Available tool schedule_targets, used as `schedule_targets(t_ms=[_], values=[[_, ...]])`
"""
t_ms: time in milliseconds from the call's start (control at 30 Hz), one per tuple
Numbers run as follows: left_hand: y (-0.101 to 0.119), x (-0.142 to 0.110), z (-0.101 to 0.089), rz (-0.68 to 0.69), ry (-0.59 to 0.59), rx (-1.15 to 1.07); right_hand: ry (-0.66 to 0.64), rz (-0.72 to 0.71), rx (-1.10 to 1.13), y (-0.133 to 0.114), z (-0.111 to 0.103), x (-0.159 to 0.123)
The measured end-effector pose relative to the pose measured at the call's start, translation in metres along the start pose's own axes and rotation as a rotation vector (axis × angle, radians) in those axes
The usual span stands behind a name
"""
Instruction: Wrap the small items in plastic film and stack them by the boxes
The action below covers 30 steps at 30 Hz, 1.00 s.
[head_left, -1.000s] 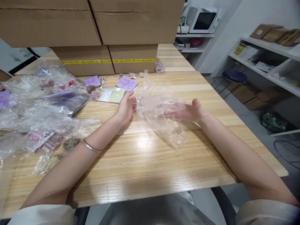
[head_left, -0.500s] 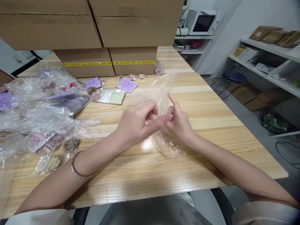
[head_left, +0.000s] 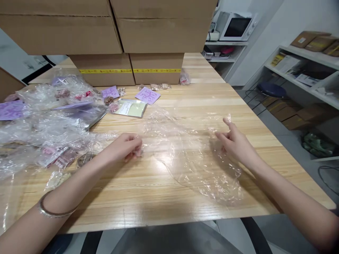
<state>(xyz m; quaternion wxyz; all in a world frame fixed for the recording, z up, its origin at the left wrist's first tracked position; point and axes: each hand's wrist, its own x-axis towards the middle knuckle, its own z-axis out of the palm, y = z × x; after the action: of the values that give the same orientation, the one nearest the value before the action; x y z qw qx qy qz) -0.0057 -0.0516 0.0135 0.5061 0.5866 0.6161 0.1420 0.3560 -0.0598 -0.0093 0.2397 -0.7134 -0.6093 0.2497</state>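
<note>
A crinkled clear plastic sheet [head_left: 185, 155] lies spread over the wooden table [head_left: 164, 197] between my hands. My left hand [head_left: 123, 148] has its fingers curled and pinches the sheet's left edge. My right hand [head_left: 234, 143] holds the sheet's right edge near the upper corner, thumb and fingers pinched on the film, with the index finger partly extended. The sheet is stretched flat between the two hands.
A heap of clear wrappers with small purple and pink packets [head_left: 45, 127] covers the table's left side. A green pouch [head_left: 131, 107] and purple cards [head_left: 147, 95] lie beyond. Stacked cardboard boxes [head_left: 132, 42] stand at the back. Shelves [head_left: 309, 70] stand to the right.
My hands were together at the middle, fingers working the bunched film; they have moved apart, left and right, and the sheet now lies pulled out flat on the table.
</note>
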Motion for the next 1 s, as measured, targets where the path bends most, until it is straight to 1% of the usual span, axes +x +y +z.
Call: schedule_targets(t_ms=[67,100,133,167,200,233,267,300,333,367,400,433,467,500,533,567,600,633,667,733,767,800,833,900,933,1000], values=[[-0.003,-0.007,-0.007,-0.051,-0.202,0.077,0.013,0.073,-0.224,0.012,-0.009,0.007],[-0.004,-0.01,-0.011,-0.074,-0.318,0.142,0.042,0.084,-0.342,0.015,-0.013,0.01],[-0.004,-0.013,-0.015,-0.1,-0.429,0.217,0.101,0.07,-0.452,0.015,-0.015,0.012],[-0.003,-0.017,-0.018,-0.122,-0.512,0.302,0.178,0.028,-0.542,0.014,-0.016,0.015],[-0.001,-0.021,-0.02,-0.132,-0.536,0.4,0.26,-0.04,-0.603,0.011,-0.015,0.017],[0.002,-0.024,-0.021,-0.117,-0.483,0.512,0.329,-0.125,-0.63,0.006,-0.013,0.018],[0.007,-0.027,-0.021,-0.074,-0.352,0.636,0.365,-0.218,-0.626,-0.001,-0.01,0.02],[0.012,-0.028,-0.019,-0.006,-0.158,0.755,0.357,-0.307,-0.599,-0.008,-0.006,0.021],[0.017,-0.028,-0.015,0.09,0.065,0.852,0.307,-0.385,-0.557,-0.015,0.0,0.023],[0.021,-0.026,-0.011,0.21,0.258,0.918,0.235,-0.453,-0.511,-0.023,0.007,0.026],[0.024,-0.022,-0.005,0.35,0.378,0.951,0.158,-0.511,-0.474,-0.03,0.014,0.03],[0.025,-0.015,0.001,0.499,0.409,0.96,0.081,-0.562,-0.45,-0.036,0.023,0.036],[0.024,-0.008,0.007,0.639,0.352,0.952,0.008,-0.602,-0.441,-0.041,0.031,0.043],[0.02,0.0,0.014,0.738,0.253,0.939,-0.063,-0.625,-0.446,-0.046,0.04,0.052],[0.015,0.008,0.02,0.781,0.148,0.933,-0.13,-0.631,-0.461,-0.05,0.049,0.062],[0.007,0.014,0.026,0.776,0.066,0.932,-0.184,-0.621,-0.482,-0.056,0.057,0.072],[-0.001,0.02,0.032,0.746,0.009,0.933,-0.209,-0.605,-0.504,-0.063,0.064,0.084],[-0.009,0.023,0.038,0.71,-0.024,0.931,-0.19,-0.595,-0.519,-0.071,0.071,0.095],[-0.015,0.025,0.043,0.682,-0.033,0.926,-0.131,-0.603,-0.523,-0.081,0.077,0.106],[-0.024,0.024,0.05,0.645,-0.021,0.915,0.008,-0.67,-0.484,-0.108,0.09,0.127],[-0.026,0.022,0.053,0.633,-0.01,0.915,0.026,-0.718,-0.445,-0.124,0.097,0.136],[-0.026,0.02,0.055,0.619,-0.004,0.92,0.004,-0.763,-0.395,-0.14,0.105,0.144],[-0.025,0.017,0.057,0.606,-0.002,0.927,-0.046,-0.803,-0.341,-0.156,0.115,0.151],[-0.023,0.013,0.06,0.58,0.002,0.945,-0.143,-0.833,-0.264,-0.185,0.137,0.164],[-0.022,0.011,0.061,0.571,0.009,0.952,-0.197,-0.821,-0.259,-0.198,0.148,0.169],[-0.023,0.01,0.063,0.568,0.023,0.952,-0.31,-0.746,-0.3,-0.219,0.169,0.178]])
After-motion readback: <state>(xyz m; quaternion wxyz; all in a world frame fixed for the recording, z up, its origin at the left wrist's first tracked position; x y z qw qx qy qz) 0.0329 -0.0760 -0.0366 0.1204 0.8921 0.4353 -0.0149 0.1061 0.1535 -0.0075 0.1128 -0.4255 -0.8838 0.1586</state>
